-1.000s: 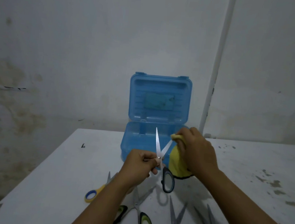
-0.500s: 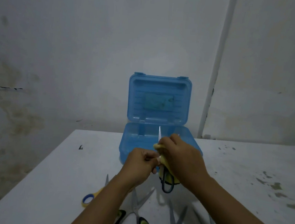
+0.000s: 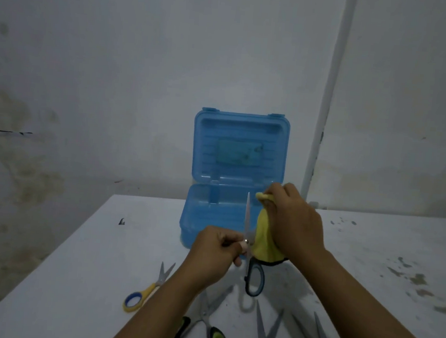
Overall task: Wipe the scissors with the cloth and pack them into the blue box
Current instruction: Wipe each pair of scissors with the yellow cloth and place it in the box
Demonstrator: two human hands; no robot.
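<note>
You hold a pair of scissors (image 3: 248, 241) upright above the table (image 3: 78, 264), just in front of the blue box (image 3: 212, 216). One blade points straight up against the box; the dark handle ring with its blue lining hangs below your hands. Your left hand (image 3: 213, 251) is closed around the scissors near the pivot, fingertips pinching there. Your right hand (image 3: 292, 223) is clenched on the yellow cloth (image 3: 263, 237), which is bunched just to the right of the upright blade and drapes down to the handle; whether the cloth covers the second blade cannot be told.

The blue box sits at the far edge of the table, near its middle, lid standing open against the wall.

On the table nearer to you lie more scissors: a small pair with yellow handles (image 3: 146, 289) toward the left, a pair with green-and-black handles (image 3: 208, 326) under your left forearm, and two more pairs (image 3: 267, 331) by the near edge, their handles cut off by the frame.
</note>
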